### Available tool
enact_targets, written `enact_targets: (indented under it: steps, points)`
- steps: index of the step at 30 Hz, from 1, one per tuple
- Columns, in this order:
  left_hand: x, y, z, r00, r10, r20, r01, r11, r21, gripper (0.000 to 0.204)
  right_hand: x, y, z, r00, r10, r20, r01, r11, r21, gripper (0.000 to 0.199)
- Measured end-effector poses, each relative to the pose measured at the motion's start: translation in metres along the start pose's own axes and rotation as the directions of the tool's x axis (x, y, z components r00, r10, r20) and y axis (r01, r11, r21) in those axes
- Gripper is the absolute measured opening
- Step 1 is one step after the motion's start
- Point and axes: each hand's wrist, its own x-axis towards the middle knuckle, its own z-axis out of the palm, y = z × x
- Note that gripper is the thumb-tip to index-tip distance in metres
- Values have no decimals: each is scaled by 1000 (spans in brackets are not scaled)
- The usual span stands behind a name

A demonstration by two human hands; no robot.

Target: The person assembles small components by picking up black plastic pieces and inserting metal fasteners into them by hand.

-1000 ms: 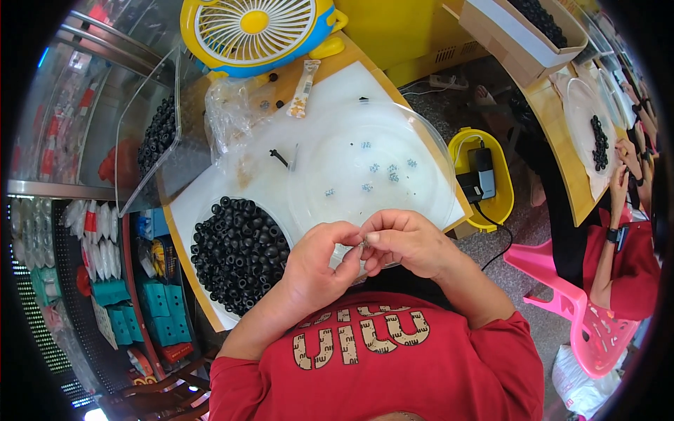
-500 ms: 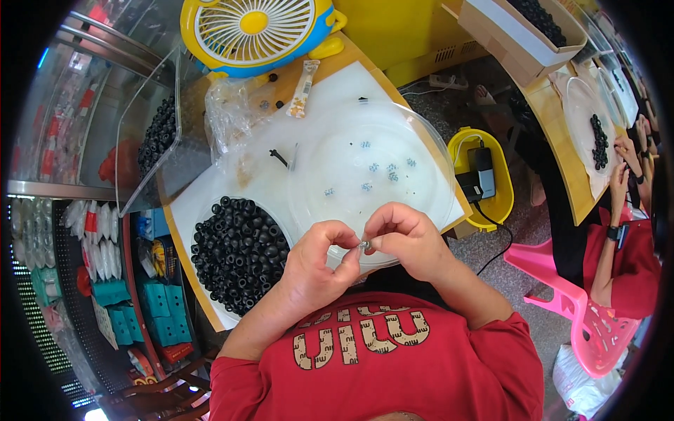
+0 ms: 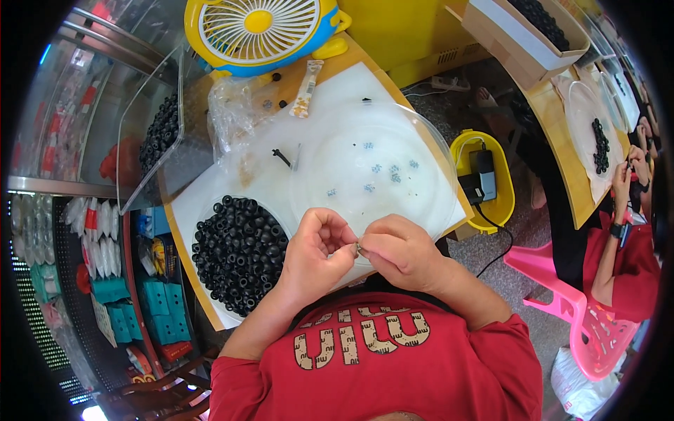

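My left hand (image 3: 317, 247) and my right hand (image 3: 397, 251) meet over the near edge of a round clear plastic tray (image 3: 439, 203). Thumbs and forefingers of both pinch a tiny shiny piece (image 3: 358, 247), mostly covered by the fingertips, so its kind does not show. Several small bluish-grey clusters (image 3: 395, 174) lie spread in the tray. To the left of my left hand, a heap of black ring-like beads (image 3: 239, 252) fills a round clear dish. A short black stick-like piece (image 3: 281, 157) rests on the white sheet beyond it.
A yellow and blue fan (image 3: 258, 31) stands at the back, with a crumpled clear bag (image 3: 235, 116) and a slim wrapper (image 3: 306, 90) before it. An upright clear panel (image 3: 151, 140) borders the left. Right are a yellow bin (image 3: 502, 193), a pink chair (image 3: 562, 295) and a co-worker's hands (image 3: 628, 168).
My left fingers have lifted and curled more upright. My right fingers have folded down around the tiny piece, which shows less now. The camera view has shifted slightly.
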Motion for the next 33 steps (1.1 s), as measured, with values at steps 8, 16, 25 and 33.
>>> enact_targets:
  steps: [8, 16, 25, 33]
  points:
    - [3, -2, 0, 999, 12, 46, -10, 999, -47, 27, -2, -5, 1, 835, 535, 128, -508, 662, 551, 13]
    - [6, -1, 0, 987, -134, 91, 155, 945, -287, 22, 0, 3, -8, 984, 179, 22, -177, 944, 280, 7]
    - [1, -7, 7, 992, 127, -11, -126, 988, 89, 10, 2, -6, -7, 744, 620, 248, -630, 528, 570, 12]
    - [2, 0, 4, 986, -153, 65, 164, 957, -239, 11, 0, -3, -10, 770, 577, 272, -610, 541, 579, 12]
